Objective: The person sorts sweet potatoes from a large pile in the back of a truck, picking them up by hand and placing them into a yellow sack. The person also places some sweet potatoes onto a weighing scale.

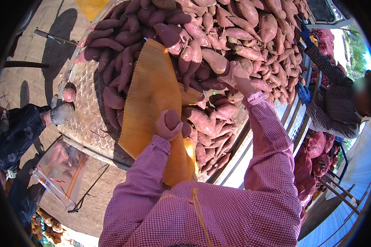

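A large heap of sweet potatoes (201,123) covers the metal truck bed before me. An orange mesh sack (151,92) lies over part of the heap. My left hand (167,128) is closed round a sweet potato (172,119), above the sack's lower part. Further forward and to the right, my right hand (238,75) reaches into the heap, at the end of a long sweet potato (215,61); its fingertips are partly hidden, and whether it grips that potato I cannot tell.
At the right, a co-worker's gloved hands (304,92) touch the heap's edge. Behind are filled red mesh sacks (317,148). Another person's gloved hand (61,113) is at the left edge of the textured metal bed (86,92). A clear plastic bag (61,169) hangs below left.
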The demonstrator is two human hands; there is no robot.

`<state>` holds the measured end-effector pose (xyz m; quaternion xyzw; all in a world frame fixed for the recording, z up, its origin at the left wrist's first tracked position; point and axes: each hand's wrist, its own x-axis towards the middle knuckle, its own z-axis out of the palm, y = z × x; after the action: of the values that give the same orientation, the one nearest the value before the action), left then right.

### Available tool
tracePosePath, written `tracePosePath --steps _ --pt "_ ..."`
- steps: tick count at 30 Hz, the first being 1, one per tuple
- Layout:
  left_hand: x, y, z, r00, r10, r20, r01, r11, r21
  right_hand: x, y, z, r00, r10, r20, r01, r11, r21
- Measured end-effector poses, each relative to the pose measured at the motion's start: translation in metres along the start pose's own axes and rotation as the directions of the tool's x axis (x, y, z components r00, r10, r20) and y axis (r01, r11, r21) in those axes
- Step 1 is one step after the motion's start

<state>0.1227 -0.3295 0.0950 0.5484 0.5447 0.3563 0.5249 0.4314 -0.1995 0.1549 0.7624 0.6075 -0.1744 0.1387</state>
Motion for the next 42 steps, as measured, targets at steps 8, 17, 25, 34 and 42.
tracePosePath --steps 8,17,25,34,42 --pt "-0.003 -0.007 -0.005 0.999 -0.011 0.037 0.010 1.000 0.030 -0.054 0.008 0.019 0.939 -0.247 0.238 0.169 0.937 0.305" --pt "0.003 0.004 -0.004 0.995 0.094 -0.032 -0.093 0.995 0.031 0.070 -0.078 -0.028 0.915 -0.313 -0.256 0.384 0.871 0.305" --pt "0.005 0.010 -0.005 0.998 0.055 0.008 -0.055 0.998 -0.007 0.063 -0.136 0.020 0.939 -0.200 -0.282 0.190 0.980 -0.061" --pt "0.001 -0.003 0.000 0.999 0.007 0.039 -0.004 0.998 -0.060 0.109 -0.091 -0.003 0.841 -0.203 -0.502 0.323 0.932 0.164" --pt "0.001 -0.005 -0.003 0.998 0.037 0.051 -0.035 0.999 -0.038 0.146 -0.076 0.003 0.921 -0.171 -0.349 0.244 0.953 0.177"
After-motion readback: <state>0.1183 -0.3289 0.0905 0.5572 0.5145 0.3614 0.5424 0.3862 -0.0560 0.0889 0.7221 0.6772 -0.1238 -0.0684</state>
